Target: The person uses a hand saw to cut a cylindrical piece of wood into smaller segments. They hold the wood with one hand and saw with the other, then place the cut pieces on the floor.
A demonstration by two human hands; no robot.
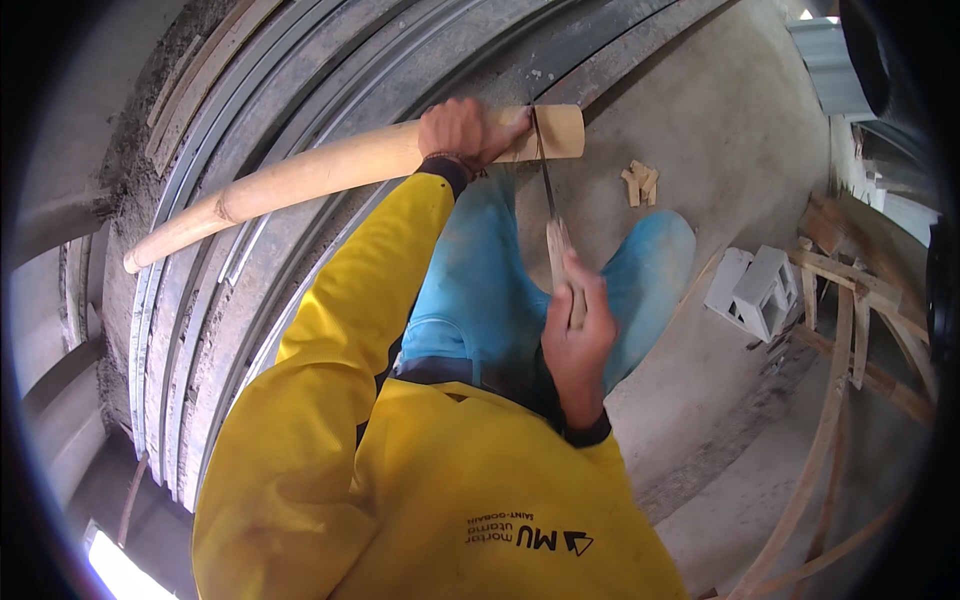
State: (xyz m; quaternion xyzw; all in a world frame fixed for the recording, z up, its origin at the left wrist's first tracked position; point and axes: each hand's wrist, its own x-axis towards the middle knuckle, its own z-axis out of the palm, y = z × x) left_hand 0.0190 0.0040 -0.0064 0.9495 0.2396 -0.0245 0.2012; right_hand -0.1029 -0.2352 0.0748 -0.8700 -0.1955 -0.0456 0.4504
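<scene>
Pin the bamboo pole, extending over the metal channels, with the left hand closed over it beside the saw. With the right hand gripping the saw's handle, keep strokes long and square; cut depth is unclear.

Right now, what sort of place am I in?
Probably a building site or rough workshop: long metal strips lie side by side at left, with a hollow block and wooden framing at right.
</scene>
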